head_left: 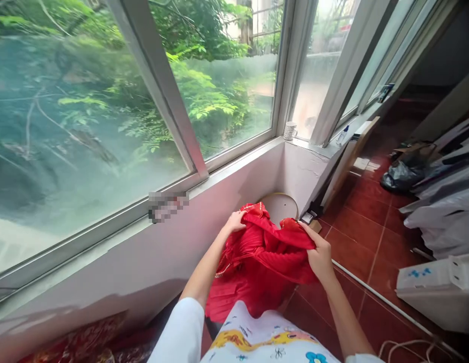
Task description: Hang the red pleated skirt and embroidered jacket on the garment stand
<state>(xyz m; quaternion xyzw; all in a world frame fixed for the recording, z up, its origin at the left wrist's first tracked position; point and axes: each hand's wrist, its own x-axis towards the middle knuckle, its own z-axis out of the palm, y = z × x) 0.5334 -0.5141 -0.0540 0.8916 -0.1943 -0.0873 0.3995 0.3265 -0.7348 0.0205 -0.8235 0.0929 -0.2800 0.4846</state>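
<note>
A red garment (257,257) with pleated cloth and gold beaded trim hangs in front of my body. My left hand (236,222) grips its upper left edge, thumb over the cloth. On the other side my right hand (319,249) is closed on the upper right part, with the fingers reaching along the edge. Between the hands the cloth sags in folds. Its lower part spreads down against my patterned white top (272,343). The fingers under the cloth are hidden.
Windows line the wall above a sill (234,164) holding a patterned mug (290,131) and a small bottle (342,135). Behind the garment stands a round-rimmed thing (285,201). To the right are a white bin (438,287), a black bag (403,174) and hanging clothes (442,201).
</note>
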